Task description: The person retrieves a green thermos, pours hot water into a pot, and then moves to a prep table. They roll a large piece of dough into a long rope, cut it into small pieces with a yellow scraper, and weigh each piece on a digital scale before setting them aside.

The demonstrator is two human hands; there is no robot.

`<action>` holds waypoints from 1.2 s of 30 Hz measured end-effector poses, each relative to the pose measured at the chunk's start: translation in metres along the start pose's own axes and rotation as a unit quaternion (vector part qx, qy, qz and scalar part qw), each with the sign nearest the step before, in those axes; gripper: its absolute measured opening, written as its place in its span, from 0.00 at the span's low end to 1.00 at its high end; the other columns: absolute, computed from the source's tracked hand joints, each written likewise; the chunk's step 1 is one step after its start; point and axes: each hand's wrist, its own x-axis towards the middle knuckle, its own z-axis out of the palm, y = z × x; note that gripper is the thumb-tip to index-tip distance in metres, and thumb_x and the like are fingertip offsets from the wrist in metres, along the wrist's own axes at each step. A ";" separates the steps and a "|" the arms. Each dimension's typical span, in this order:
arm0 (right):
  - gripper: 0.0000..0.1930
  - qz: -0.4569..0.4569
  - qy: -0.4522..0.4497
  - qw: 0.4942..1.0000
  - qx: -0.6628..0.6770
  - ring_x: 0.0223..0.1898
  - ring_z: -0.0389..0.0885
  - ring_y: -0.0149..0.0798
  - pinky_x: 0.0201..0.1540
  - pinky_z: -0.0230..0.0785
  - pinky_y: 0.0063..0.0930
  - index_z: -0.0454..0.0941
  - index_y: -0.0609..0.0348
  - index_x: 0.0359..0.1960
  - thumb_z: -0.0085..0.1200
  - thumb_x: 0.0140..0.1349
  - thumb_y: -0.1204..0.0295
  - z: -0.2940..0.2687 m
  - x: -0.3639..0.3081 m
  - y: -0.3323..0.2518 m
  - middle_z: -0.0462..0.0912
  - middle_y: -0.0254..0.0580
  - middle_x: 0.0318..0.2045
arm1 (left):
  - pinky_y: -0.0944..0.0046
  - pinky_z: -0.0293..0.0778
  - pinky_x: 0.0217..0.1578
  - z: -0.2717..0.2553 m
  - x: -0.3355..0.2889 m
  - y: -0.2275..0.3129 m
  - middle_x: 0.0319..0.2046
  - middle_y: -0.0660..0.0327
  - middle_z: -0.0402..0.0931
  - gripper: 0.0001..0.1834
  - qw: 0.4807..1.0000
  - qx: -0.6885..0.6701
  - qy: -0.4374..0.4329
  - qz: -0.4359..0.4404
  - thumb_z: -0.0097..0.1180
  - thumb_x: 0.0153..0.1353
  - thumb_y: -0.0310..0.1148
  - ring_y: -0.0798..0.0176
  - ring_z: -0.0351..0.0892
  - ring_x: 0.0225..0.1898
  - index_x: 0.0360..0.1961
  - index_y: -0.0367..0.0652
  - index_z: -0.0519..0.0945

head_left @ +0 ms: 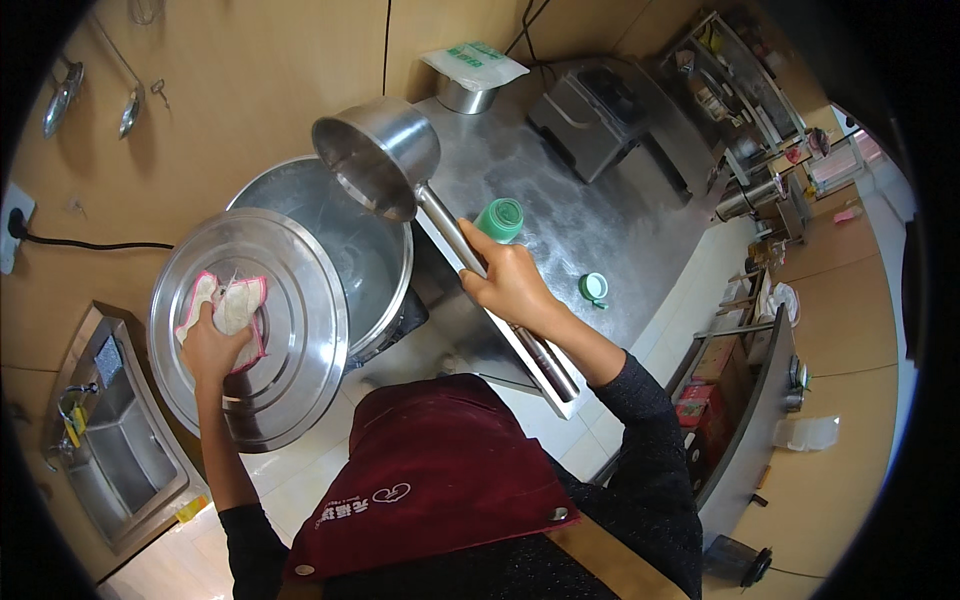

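Observation:
My left hand point(213, 350) is closed on a white cloth with pink edging point(240, 303), pressed at the middle of a round metal lid point(300, 400). The lid is tilted beside a large steel pot point(404, 275) and covers part of its opening. Pale, cloudy liquid point(365, 240) shows inside the pot. In my right hand point(515, 280) is the long handle of a big steel ladle point(385, 150). Its deep bowl hangs over the far right rim of the pot, and what it contains, if anything, cannot be seen.
A green bottle point(500, 219) and its green cap point(594, 289) are on the steel counter point(630, 235). Farther back are a covered metal container point(468, 95) and a grey machine point(592, 115). A sink point(120, 455) is at left; ladles point(130, 112) hang on the wall.

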 end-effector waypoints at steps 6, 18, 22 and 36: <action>0.35 -0.128 0.070 0.974 -0.175 0.18 0.75 0.53 0.23 0.71 0.44 0.62 0.61 0.62 0.53 0.47 0.78 0.019 -0.008 0.002 0.74 0.50 0.22 | 0.51 0.74 0.34 0.005 0.006 0.000 0.31 0.49 0.80 0.39 0.999 -0.006 0.012 0.029 0.62 0.33 0.51 0.45 0.80 0.35 0.49 0.43 0.73; 0.35 -0.075 0.199 0.974 -0.082 0.24 0.79 0.58 0.29 0.74 0.44 0.62 0.55 0.63 0.55 0.48 0.76 0.012 -0.024 0.011 0.78 0.59 0.31 | 0.49 0.73 0.40 0.023 0.055 0.076 0.36 0.46 0.80 0.40 0.987 -0.053 -0.042 0.148 0.61 0.35 0.56 0.44 0.79 0.40 0.50 0.44 0.72; 0.33 -0.064 0.220 0.972 -0.055 0.26 0.79 0.59 0.29 0.73 0.43 0.64 0.56 0.62 0.56 0.50 0.74 0.015 -0.027 0.011 0.79 0.60 0.32 | 0.51 0.73 0.42 0.032 0.073 0.085 0.40 0.44 0.79 0.42 0.984 -0.049 -0.059 0.160 0.62 0.38 0.55 0.44 0.78 0.43 0.53 0.41 0.71; 0.32 -0.209 0.167 0.944 -0.191 0.17 0.74 0.39 0.16 0.66 0.31 0.71 0.43 0.58 0.54 0.46 0.75 0.138 0.018 -0.028 0.71 0.41 0.22 | 0.66 0.72 0.39 -0.006 0.040 -0.026 0.38 0.55 0.78 0.15 0.905 -0.383 0.166 0.086 0.57 0.58 0.32 0.62 0.76 0.40 0.45 0.36 0.77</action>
